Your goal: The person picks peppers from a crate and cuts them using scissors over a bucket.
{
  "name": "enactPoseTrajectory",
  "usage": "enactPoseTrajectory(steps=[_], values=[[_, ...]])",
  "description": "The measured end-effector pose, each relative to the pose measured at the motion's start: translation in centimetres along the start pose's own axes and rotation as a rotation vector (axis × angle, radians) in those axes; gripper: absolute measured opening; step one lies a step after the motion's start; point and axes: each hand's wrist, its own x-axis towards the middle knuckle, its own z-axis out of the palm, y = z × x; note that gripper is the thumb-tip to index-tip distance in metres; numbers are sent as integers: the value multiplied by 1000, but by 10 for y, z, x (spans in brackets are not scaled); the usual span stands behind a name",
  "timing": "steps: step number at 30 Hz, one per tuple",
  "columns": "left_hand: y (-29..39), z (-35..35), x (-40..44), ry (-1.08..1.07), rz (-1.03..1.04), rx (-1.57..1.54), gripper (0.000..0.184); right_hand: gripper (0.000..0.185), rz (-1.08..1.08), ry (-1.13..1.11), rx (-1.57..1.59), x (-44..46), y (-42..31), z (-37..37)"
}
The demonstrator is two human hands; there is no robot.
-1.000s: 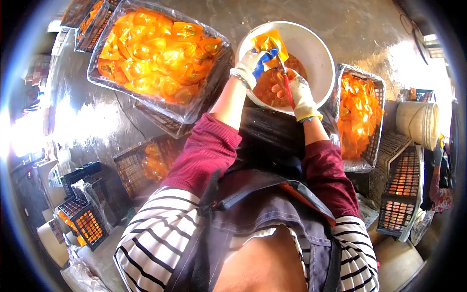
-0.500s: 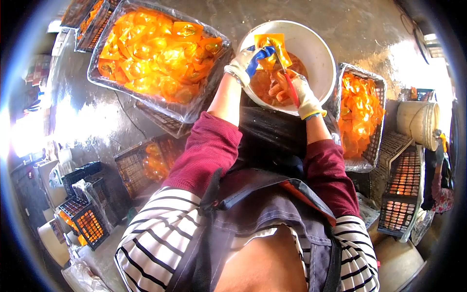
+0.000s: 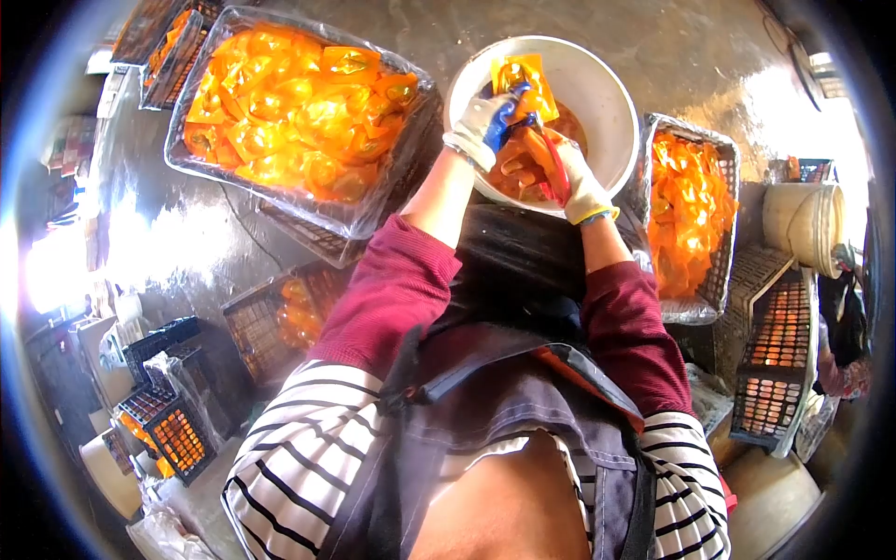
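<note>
Over a white bucket (image 3: 609,121), the gloved left hand (image 3: 487,123) is pinching an orange packet (image 3: 530,75); the gloved right hand (image 3: 575,179) is gripping a red-handled tool (image 3: 560,175), its tip hidden. The person is apparently working tool against packet; the next move seems to be calling for steady fingers.

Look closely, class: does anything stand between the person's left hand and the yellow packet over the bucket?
Nothing visible does: the left hand grips the yellow packet over the white bucket. The right hand, holding the red-handled tool, is close by but not between them.
</note>
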Motion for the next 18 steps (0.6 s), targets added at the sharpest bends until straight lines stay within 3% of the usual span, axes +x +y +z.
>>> enactPoseTrajectory(steps=[1,2,3,6,7,8,10,11,12,14,16,18], values=[[3,7,-2,22,133,297,40,25,10,-2,9,2,2,-4],[7,17,-3,110,-82,136,42,26,21,-4,18,3,4,-7],[5,20,-4,122,-71,95,46,27,33,-7,26,4,6,-11],[0,13,4,-2,-50,263,52,27,54,86,-18,15,26,-39],[26,19,-8,125,-96,553,57,28,161,265,-93,8,16,-23],[39,11,-14,184,238,612,61,31,-101,-22,-224,-15,-2,14],[64,-24,-19,372,174,879,60,36,-17,14,-364,-18,-14,29],[84,-45,-29,410,37,934,59,37,-100,22,-440,-24,-17,31],[85,-73,-29,521,123,909,62,40,-35,76,-382,-22,-22,34],[102,-121,-38,765,39,1292,67,44,-76,148,-271,-25,-29,38],[102,-177,-42,882,67,1716,70,48,-222,81,-103,-16,-28,7],[102,-224,-47,818,-7,2022,71,51,-361,227,-136,-25,-41,5]])
